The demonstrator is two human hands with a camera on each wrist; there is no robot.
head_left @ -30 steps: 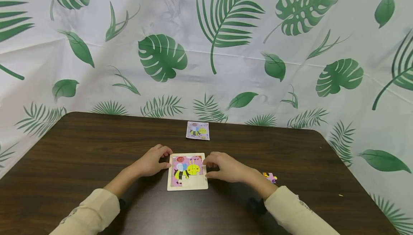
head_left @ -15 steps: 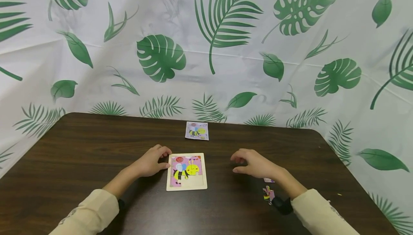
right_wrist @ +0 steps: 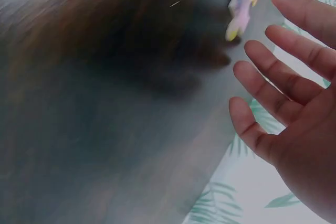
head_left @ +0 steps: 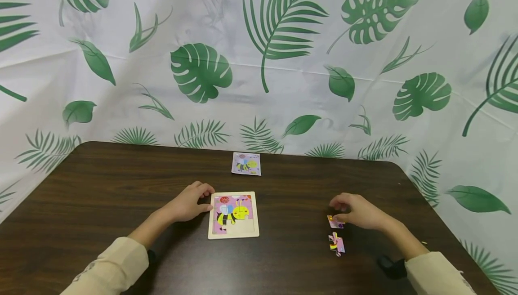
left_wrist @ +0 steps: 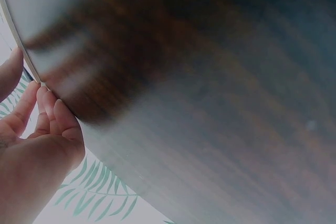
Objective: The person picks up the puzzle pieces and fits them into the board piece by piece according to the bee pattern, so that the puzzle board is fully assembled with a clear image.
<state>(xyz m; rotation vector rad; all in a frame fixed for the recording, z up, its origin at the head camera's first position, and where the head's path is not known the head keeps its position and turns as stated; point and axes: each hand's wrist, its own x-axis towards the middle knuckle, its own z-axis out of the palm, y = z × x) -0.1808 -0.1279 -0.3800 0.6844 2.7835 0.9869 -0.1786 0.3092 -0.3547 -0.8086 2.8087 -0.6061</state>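
My left hand (head_left: 187,202) rests at the left edge of a square wooden puzzle board (head_left: 233,235), thumb and fingertips touching its rim. A bee picture fills most of the board; bare wood shows at its lower right. In the left wrist view, the left hand (left_wrist: 44,129) has its fingertips against the board's thin edge. Over to the right, my right hand (head_left: 361,210) hovers with loosely bent fingers, partly covering a pink and orange puzzle piece (head_left: 333,223). Nearer me lies another puzzle piece (head_left: 337,244), pink with yellow. The right wrist view shows the right hand (right_wrist: 294,98) with fingers spread apart, holding nothing.
A small printed bee picture card (head_left: 246,164) lies behind the board, near the back of the dark wooden table (head_left: 133,173). A white cloth with green leaves (head_left: 259,106) hangs along the table's far edge.
My right hand has left the board's right edge and moved right to the loose pieces, which its arm partly covered before. The left hand stays at the board's left edge.
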